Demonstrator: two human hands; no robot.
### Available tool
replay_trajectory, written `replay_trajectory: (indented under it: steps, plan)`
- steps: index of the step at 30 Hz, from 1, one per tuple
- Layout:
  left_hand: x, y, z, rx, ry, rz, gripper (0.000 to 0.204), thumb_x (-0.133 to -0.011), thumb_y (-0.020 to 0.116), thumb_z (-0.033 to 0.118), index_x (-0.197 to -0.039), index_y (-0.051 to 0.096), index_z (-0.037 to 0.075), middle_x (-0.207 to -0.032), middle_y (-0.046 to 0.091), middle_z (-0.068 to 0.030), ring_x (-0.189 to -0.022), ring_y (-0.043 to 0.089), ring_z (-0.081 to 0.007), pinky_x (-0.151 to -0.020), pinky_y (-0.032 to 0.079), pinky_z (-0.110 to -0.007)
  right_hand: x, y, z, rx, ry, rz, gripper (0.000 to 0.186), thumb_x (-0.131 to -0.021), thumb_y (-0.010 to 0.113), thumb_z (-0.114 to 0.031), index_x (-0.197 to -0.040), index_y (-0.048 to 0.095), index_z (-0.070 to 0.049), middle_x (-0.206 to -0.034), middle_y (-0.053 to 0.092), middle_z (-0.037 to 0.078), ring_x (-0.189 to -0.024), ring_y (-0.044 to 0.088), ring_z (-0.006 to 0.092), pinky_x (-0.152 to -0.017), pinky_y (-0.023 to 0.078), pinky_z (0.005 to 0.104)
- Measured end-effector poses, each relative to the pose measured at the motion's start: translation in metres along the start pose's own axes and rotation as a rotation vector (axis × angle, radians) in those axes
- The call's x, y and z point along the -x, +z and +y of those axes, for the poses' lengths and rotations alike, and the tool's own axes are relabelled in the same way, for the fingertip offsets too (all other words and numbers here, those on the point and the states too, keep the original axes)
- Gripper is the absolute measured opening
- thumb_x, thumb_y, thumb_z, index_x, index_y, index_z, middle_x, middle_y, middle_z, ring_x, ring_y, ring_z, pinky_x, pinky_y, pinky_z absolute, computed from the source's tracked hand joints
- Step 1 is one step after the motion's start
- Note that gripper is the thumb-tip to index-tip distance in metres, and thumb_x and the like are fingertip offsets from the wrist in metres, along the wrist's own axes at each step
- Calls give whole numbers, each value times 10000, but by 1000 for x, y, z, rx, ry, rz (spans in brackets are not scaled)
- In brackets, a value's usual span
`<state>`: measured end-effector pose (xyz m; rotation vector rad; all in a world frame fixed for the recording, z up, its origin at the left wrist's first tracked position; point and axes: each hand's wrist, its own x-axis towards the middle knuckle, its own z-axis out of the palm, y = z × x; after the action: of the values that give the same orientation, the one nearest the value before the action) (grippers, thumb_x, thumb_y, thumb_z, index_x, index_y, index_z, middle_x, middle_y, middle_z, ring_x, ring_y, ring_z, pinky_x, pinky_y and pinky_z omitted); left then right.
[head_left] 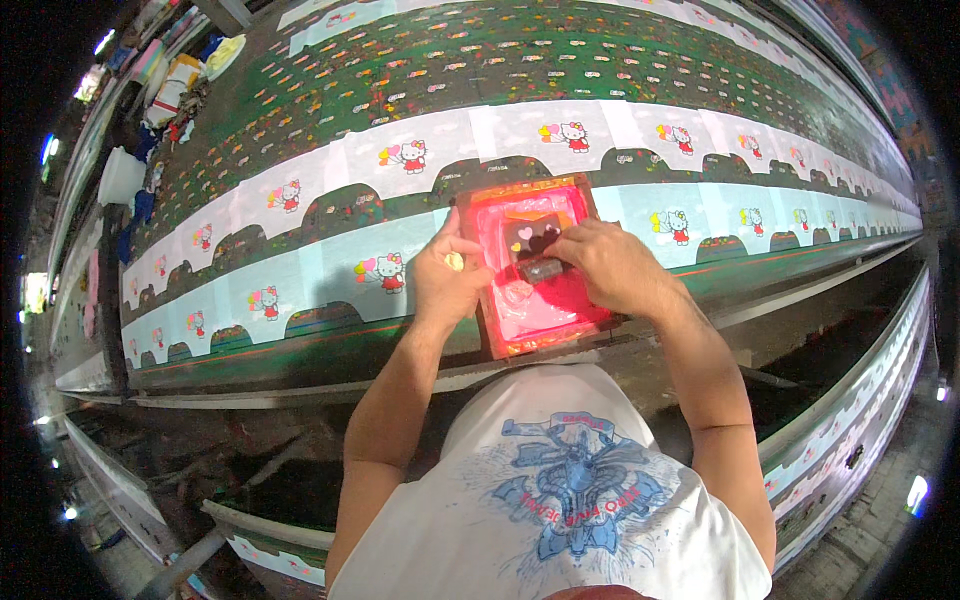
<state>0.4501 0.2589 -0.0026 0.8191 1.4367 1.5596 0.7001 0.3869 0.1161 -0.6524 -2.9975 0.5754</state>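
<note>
A screen printing frame point(544, 346) with a wooden rim and pink-red ink lies on the pale blue cut fabric pieces point(330, 268) at the near side of the long table. My left hand point(447, 272) grips its left edge, the thumb pointing over the mesh; something small and yellowish shows on that hand. Pinched in the fingers of my right hand point(607, 262) is a short dark squeegee point(541, 270), resting on the inked mesh near the small window with heart shapes. What lies beneath the frame is hidden.
A farther row of white fabric pieces point(505, 135) bears printed cartoon cats with balloons. The green table top point(440, 75) carries many ink marks. At the far left stand a white tub point(122, 177) and a white container point(176, 92). Other long tables point(850, 400) flank the aisle.
</note>
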Motion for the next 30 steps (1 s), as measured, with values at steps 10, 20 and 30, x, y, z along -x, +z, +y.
replay_trajectory:
  steps: [10,20,30]
  plan:
    - [-2,-2,-4,26,43,-54,296,-815,775,-214,-1026,692,-24,-1851,264,-371,-1686,409,-396,-1291,499,-459,-42,11,22,11,28,166,492,-854,736,17,-1338,798,-41,-1214,792,170,-1200,730,401,-1064,590,507]
    - [0,-7,-14,-162,131,-64,274,-838,770,-192,-1040,692,-25,-1841,273,-389,-1661,451,-396,-1255,517,-436,19,47,-36,33,43,228,625,-817,744,12,-1439,756,-55,-1395,719,158,-1229,665,393,-1080,551,525]
    - [-2,-9,-1,-425,165,-53,215,-851,792,-130,-1006,696,-15,-1792,387,-392,-1641,485,-404,-1251,510,-427,60,58,-53,-62,36,273,450,-903,750,-109,-1346,791,-47,-1318,737,166,-1220,695,366,-1068,558,508]
